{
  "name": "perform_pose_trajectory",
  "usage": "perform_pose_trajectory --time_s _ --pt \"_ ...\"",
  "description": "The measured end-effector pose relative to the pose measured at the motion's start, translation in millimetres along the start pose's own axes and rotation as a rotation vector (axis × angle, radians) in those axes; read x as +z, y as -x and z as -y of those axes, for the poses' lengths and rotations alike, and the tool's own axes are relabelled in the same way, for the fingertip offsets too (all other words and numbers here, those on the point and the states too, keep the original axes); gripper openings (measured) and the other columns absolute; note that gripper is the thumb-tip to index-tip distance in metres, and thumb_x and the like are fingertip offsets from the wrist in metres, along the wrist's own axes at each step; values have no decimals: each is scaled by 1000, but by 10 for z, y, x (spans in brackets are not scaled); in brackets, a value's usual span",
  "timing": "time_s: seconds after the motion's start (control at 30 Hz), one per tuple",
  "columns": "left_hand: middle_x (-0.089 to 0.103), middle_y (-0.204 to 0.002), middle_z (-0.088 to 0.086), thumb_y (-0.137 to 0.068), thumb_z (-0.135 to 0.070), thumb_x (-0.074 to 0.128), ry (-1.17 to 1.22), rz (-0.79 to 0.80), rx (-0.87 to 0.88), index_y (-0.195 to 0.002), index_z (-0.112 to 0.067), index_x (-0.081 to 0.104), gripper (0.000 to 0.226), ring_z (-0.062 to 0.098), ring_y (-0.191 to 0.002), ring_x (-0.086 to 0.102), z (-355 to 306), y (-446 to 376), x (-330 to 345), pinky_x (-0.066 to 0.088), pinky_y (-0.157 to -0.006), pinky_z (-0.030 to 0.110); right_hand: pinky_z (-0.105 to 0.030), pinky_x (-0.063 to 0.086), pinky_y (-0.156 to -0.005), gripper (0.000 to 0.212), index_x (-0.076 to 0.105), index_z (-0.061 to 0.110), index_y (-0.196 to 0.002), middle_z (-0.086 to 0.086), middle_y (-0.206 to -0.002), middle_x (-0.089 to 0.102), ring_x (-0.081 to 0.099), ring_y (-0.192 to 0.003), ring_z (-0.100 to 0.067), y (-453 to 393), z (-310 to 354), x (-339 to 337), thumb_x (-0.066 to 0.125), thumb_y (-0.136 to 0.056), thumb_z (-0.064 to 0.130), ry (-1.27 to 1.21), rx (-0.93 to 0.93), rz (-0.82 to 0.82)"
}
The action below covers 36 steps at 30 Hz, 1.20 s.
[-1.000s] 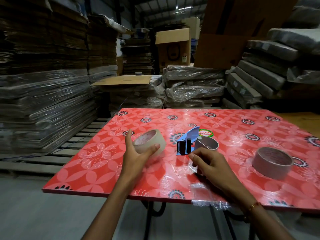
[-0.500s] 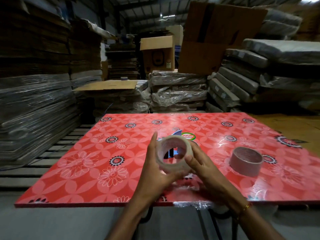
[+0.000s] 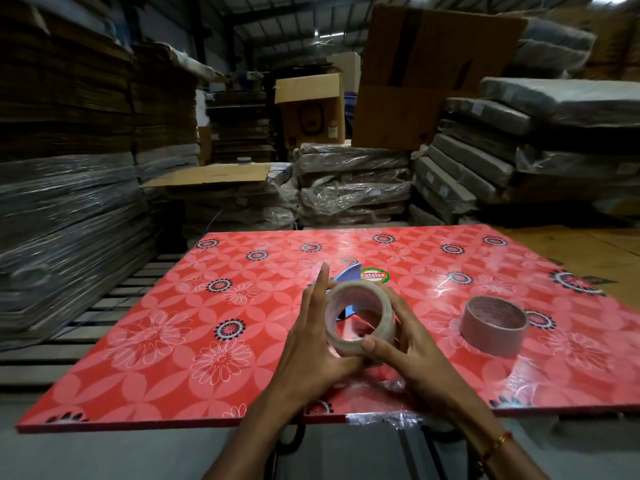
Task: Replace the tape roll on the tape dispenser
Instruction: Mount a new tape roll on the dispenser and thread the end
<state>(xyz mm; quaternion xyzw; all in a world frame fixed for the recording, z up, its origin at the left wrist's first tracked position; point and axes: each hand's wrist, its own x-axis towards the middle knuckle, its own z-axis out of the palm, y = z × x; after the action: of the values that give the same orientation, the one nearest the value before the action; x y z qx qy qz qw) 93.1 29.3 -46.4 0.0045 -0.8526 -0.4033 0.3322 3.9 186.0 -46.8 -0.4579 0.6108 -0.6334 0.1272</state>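
- Both hands are up over the red table (image 3: 145,344), holding a clear tape roll (image 3: 360,318) between them, hole facing the camera.
- Left hand (image 3: 313,344) cups the roll's left side, fingers pretty straight, thumb under it.
- Right hand (image 3: 412,344) grips the right side, thumb on the near rim.
- Blue dispenser (image 3: 348,276) sits on the table right behind the roll, mostly hidden.
- A brown roll (image 3: 493,325) lies flat well off to the right.

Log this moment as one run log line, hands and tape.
left hand: grips clear tape roll | right hand: holds same roll | dispenser: behind roll | brown roll: on table
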Motion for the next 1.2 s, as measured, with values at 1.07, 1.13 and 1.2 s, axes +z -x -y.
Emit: perform_pose_trajectory --time_s 1.07,1.13,1.2 --pt "60 -116 -17 -52 -55 85 295 -119 -176 -155 -41 10 128 0 -105 64 149 -9 -5 53 -82 17 -24 56 -91 40 65 29 -127 12 -123 72 66 -116 -7 11 -138 1 55 -89 22 101 -18 -236" --pt "59 -114 -21 -50 -58 86 261 -123 -164 -154 -42 11 130 0 -108 63 144 -10 -13 53 -87 18 -15 55 -82 40 63 35 -125 19 -120 71 66 -113 -2 32 -151 14 58 -88 21 147 -56 -258" --pt "57 -116 -19 -49 -58 86 251 -121 -161 -154 -43 13 129 1 -109 63 136 -9 -18 53 -89 20 -14 55 -81 41 62 32 -128 20 -119 71 66 -112 0 41 -155 24 62 -88 22 156 -71 -244"
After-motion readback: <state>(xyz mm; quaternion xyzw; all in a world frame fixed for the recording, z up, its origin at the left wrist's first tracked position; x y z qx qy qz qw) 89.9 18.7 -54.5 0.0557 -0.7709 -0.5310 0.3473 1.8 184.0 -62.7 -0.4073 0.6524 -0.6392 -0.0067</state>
